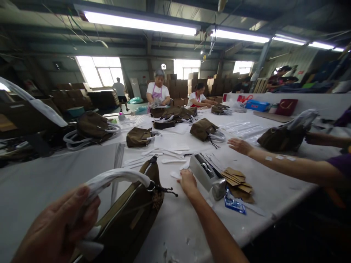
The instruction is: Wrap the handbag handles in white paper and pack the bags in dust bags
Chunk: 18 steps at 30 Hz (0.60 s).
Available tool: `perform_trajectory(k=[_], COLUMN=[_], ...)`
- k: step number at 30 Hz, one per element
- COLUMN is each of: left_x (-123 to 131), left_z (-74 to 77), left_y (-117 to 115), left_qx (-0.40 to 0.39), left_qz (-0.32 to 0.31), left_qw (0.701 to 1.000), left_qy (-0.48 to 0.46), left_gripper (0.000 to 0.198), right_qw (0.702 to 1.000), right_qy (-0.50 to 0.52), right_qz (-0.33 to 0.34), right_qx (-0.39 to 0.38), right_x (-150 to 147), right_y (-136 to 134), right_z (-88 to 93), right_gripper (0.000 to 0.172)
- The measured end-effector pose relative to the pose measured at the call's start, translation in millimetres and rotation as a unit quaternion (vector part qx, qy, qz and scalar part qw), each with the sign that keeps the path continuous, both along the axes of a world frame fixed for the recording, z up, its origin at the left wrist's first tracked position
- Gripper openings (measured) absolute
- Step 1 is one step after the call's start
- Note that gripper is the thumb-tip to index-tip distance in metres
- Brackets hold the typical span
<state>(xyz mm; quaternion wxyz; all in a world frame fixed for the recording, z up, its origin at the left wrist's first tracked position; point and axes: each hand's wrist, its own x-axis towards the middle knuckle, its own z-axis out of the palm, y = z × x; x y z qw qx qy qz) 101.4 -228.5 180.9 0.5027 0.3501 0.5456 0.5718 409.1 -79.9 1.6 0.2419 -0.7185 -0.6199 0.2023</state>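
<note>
Two risks, I'd judge: your left hand [55, 226] has its grip closed on the wrapped handle [117, 177] of the brown bag [131, 219] at the table's [41, 182] near edge, and the loose wrap could slip. Your right hand [188, 182] sits beside the tape dispenser [207, 175]; I cannot tell how far its grip is open. The cutter could nick you, or the co-worker's hand [240, 145] nearby could bump yours.

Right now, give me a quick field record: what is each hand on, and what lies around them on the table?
left hand: gripping the white-wrapped handle of a brown bag
right hand: stretched out over the table, fingertips next to the tape dispenser; grip unclear
beside dispenser: pile of brown card tags, blue packet
co-worker's hand: reaching in from the right, apart from both hands
further back: other bags lying on the table
</note>
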Motion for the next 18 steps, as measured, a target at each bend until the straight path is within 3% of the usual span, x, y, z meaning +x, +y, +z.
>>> perform_trajectory(k=[5,10,18], left_x=[29,33,40], left_z=[-0.5,0.1,-3.3], left_y=[-2,0,-4], left_qx=[0.009,0.035,0.062], left_qz=[-0.063,-0.060,-0.041], left_qw=[0.997,0.996,0.997], left_qy=[0.039,0.050,0.032], left_gripper=[0.051,0.052,0.054], right_qw=[0.997,0.995,0.996], right_qy=[-0.057,-0.065,-0.082], right_qz=[0.012,0.037,0.035], right_qx=[-0.060,-0.072,-0.005], right_x=[3,9,8], right_y=[7,9,0], right_z=[0.1,-2.5,-5.3], right_gripper=[0.020,0.023,0.020])
